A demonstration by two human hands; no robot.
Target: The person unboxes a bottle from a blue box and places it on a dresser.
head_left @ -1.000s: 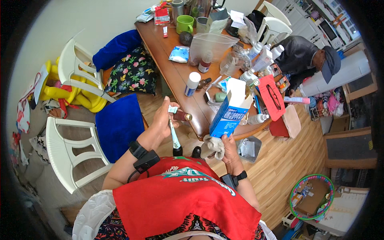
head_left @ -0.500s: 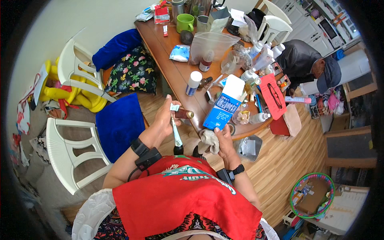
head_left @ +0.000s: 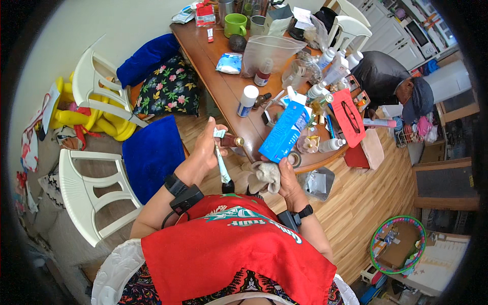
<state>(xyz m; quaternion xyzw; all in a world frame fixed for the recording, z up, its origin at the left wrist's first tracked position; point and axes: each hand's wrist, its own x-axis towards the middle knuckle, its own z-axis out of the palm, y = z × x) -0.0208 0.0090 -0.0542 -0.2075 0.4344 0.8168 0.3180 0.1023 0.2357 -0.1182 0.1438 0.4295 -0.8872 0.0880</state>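
Observation:
My left hand is closed around a small brown bottle with a gold-coloured cap, which points right. The same hand holds a slim pale green and white stick-like item whose black end hangs down; its kind is unclear. My right hand grips the lower end of a blue carton with white flaps at its far end, tilted over the table corner. A crumpled greyish cloth is also in or against that hand, beside the thumb. The fingers behind the carton are hidden.
The wooden table bears a white bottle, a clear zip bag, a green mug, a roll of tape and glasses on a red packet. White chairs stand left. A person in a cap bends at right.
My right hand has turned the blue carton, so a different side faces me and its white flaps lean away. My left hand with the bottle has barely moved.

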